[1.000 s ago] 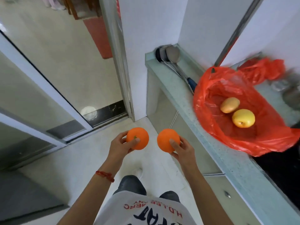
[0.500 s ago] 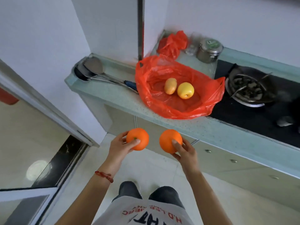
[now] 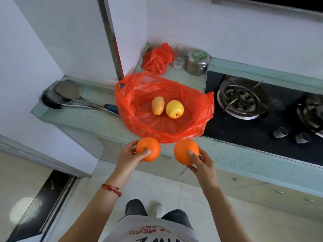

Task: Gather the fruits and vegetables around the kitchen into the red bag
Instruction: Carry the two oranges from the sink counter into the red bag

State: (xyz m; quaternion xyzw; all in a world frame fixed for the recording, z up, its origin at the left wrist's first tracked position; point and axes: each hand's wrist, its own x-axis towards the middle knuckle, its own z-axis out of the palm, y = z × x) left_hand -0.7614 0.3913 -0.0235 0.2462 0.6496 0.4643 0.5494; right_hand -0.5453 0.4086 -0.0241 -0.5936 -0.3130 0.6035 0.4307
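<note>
The red bag (image 3: 201,110) lies wide open on the pale green counter (image 3: 83,117). Inside it rest a yellow apple (image 3: 174,109) and an oblong yellow-orange fruit (image 3: 157,105), side by side. My left hand (image 3: 128,157) grips an orange (image 3: 148,148) with a green stem mark. My right hand (image 3: 201,161) grips a second orange (image 3: 185,151). Both oranges hover just in front of the counter edge, below the bag's near rim.
A second crumpled red bag (image 3: 157,60), a glass (image 3: 180,55) and a steel lidded pot (image 3: 197,62) stand in the back corner. Ladles (image 3: 66,95) lie left of the bag. A black gas stove (image 3: 244,102) with knobs (image 3: 280,132) is right.
My view has turned from the doorway to face the counter. The bag now sits straight ahead, and both hands with their oranges have come up close to its near rim.
</note>
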